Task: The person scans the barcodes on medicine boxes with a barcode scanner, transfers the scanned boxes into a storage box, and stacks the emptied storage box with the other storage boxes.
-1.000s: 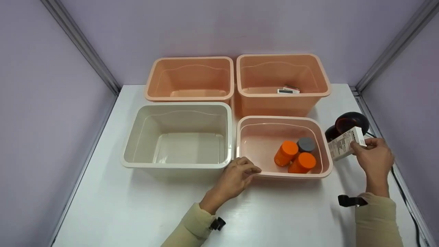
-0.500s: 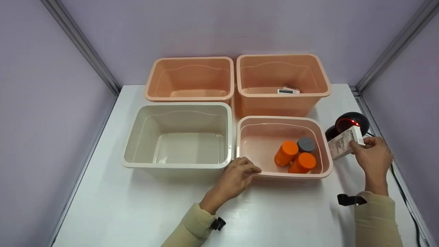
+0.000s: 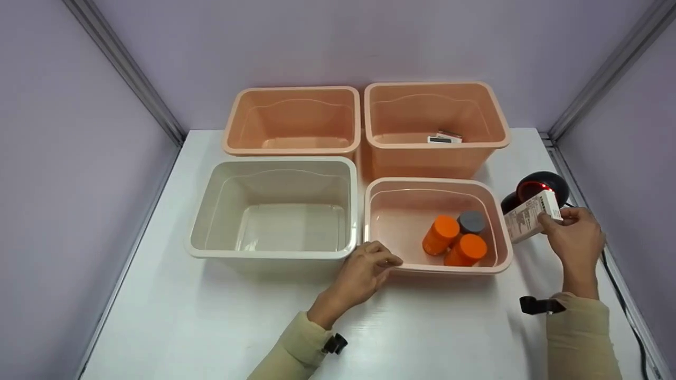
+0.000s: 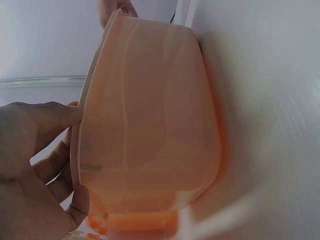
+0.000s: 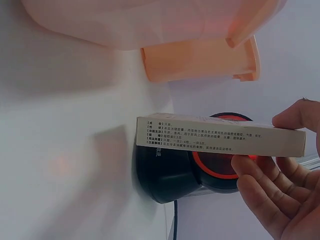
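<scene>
Right grip [image 3: 575, 240], nearer barcode scanner [image 3: 558, 186], pinches medicine carton [image 3: 527, 217] just in front, long axis slanting; left grip [image 3: 364, 270] holds pink tub [image 3: 449, 270] by rim

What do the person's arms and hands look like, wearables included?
Left hand and right hand are bare, no gloves. Left sleeve and right sleeve are long, plain khaki, a bit loose and creased, no markings visible. Each wrist has a small black device: left device, right device.
</scene>
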### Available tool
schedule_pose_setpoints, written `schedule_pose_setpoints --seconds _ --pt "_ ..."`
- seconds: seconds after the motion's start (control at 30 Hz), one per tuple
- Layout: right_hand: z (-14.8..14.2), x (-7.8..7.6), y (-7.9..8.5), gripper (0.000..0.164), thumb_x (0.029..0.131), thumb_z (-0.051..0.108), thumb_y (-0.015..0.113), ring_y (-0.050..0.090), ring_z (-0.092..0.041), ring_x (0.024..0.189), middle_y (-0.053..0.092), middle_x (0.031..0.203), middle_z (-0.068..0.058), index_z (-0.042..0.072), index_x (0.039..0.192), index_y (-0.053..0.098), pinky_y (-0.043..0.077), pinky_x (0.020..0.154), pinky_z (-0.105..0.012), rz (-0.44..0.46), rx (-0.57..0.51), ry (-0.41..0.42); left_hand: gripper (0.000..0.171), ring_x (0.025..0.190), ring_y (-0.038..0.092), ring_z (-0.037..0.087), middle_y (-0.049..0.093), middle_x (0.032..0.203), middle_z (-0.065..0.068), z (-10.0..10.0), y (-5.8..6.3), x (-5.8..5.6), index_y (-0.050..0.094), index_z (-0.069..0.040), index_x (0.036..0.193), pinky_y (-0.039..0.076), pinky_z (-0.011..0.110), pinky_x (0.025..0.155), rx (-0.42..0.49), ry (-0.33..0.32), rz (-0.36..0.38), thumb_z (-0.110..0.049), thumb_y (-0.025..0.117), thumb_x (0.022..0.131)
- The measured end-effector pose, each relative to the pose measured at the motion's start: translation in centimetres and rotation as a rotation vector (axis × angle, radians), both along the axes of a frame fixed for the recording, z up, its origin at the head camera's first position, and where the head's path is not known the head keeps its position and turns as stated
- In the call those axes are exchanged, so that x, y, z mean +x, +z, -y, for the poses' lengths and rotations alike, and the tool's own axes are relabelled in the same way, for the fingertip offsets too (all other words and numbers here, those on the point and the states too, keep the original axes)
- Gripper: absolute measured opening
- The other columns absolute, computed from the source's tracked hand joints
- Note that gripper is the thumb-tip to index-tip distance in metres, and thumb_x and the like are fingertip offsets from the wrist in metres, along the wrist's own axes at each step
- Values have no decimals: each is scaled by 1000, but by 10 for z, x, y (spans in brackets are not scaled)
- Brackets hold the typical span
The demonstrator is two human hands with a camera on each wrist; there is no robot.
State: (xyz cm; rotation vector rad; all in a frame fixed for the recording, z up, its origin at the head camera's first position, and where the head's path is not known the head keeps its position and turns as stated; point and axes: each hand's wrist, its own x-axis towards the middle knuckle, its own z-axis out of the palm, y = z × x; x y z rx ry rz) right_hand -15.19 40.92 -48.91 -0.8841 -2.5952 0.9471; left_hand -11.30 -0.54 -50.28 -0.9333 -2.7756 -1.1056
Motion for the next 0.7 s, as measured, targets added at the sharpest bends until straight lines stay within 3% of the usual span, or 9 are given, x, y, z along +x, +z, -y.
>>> schedule_pose_setpoints --seconds 0.33,0.5,0.7 --pt "2 -2 10 53 85 45 68 46 5 64 53 84 14 7 120 59 37 72 -26 -2 -42 6 18 107 59 14 65 99 -5 0 0 0 76 -22 107 47 29 99 11 1 7 -13 70 93" --pt "3 -5 17 54 86 46 68 45 6 65 54 87 13 6 121 58 38 71 -25 -12 -40 12 17 106 59 14 65 99 -5 0 0 0 76 -21 107 47 30 98 25 0 7 -13 70 93" --pt "4 -8 24 50 86 46 68 44 2 73 51 85 16 9 119 58 38 72 -24 -23 -37 5 17 105 59 14 65 98 -4 0 -2 -1 76 -21 106 47 30 98 27 -6 -12 -12 70 93"
